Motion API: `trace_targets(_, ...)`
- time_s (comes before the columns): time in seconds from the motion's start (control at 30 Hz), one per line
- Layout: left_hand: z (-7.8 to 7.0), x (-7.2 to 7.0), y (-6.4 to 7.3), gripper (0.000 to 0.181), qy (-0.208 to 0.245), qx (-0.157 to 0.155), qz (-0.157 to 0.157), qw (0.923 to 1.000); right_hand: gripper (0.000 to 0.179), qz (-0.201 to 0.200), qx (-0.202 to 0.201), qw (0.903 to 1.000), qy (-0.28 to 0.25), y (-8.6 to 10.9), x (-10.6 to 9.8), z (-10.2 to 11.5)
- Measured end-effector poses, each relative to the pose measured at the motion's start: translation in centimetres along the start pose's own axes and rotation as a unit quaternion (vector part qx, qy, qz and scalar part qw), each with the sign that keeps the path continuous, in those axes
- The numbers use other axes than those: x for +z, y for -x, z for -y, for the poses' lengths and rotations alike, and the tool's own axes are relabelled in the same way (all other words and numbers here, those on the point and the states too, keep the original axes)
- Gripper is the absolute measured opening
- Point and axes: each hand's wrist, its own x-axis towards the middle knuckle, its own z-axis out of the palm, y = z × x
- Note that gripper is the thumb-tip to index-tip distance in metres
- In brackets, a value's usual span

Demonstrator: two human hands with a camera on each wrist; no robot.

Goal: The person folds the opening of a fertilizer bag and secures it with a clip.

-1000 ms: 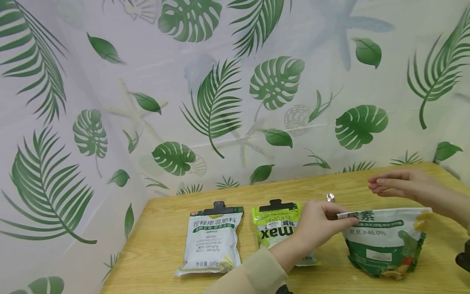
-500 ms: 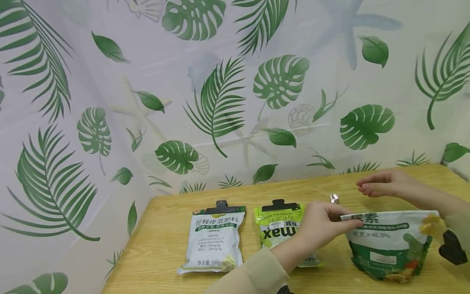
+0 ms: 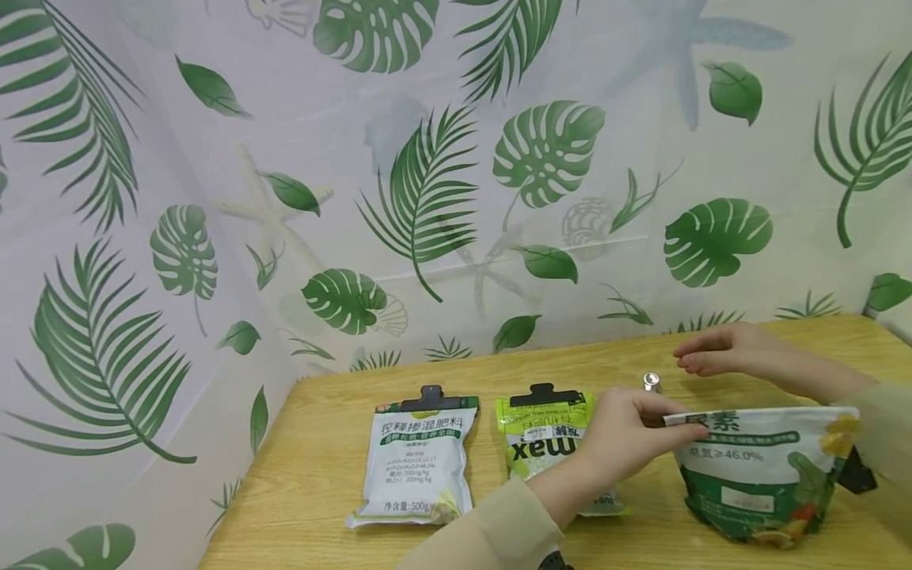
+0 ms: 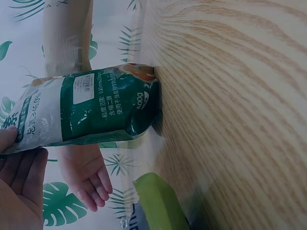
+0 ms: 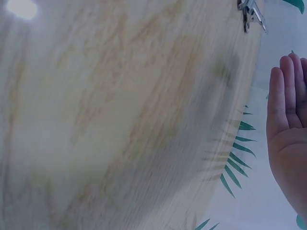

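At the right of the table stands a white and green fertilizer bag [image 3: 765, 475], upright with its printed front towards me. My left hand [image 3: 627, 431] pinches its upper left corner between thumb and fingers. The left wrist view shows the same bag [image 4: 103, 105] with its base on the wood. Behind the bag, my right hand [image 3: 741, 360] hovers above the table, fingers extended, holding nothing. A small silver metal object [image 3: 651, 381] lies just left of its fingertips. In the right wrist view this metal object [image 5: 252, 14] shows thin arms; its exact kind is unclear.
Left of my left hand lies a lime green bag [image 3: 545, 427] with a black clip [image 3: 545, 394], partly covered by my forearm. Further left is a white 500g fertilizer bag [image 3: 416, 467] with another black clip [image 3: 431, 398]. A leaf-patterned sheet [image 3: 427, 158] hangs behind the table.
My right hand has moved left behind the bag, closer to the silver object. My left hand keeps its pinch on the bag's corner. The head view has shifted slightly.
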Motion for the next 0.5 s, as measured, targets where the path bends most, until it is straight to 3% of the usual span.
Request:
trace_targets(0.2, -0.1, -0.1, -0.2, 0.016, -0.009, -0.003, 0.000, 1.0000, 0.049, 0.005, -0.007, 1.0000, 0.002, -0.6, 0.5, -0.3)
trace_targets(0.5, -0.2, 0.0, 0.0, 0.016, -0.005, -0.012, -0.001, 0.9999, 0.048, -0.018, -0.032, 0.9991, 0.019, -1.4, 2.0, -0.4)
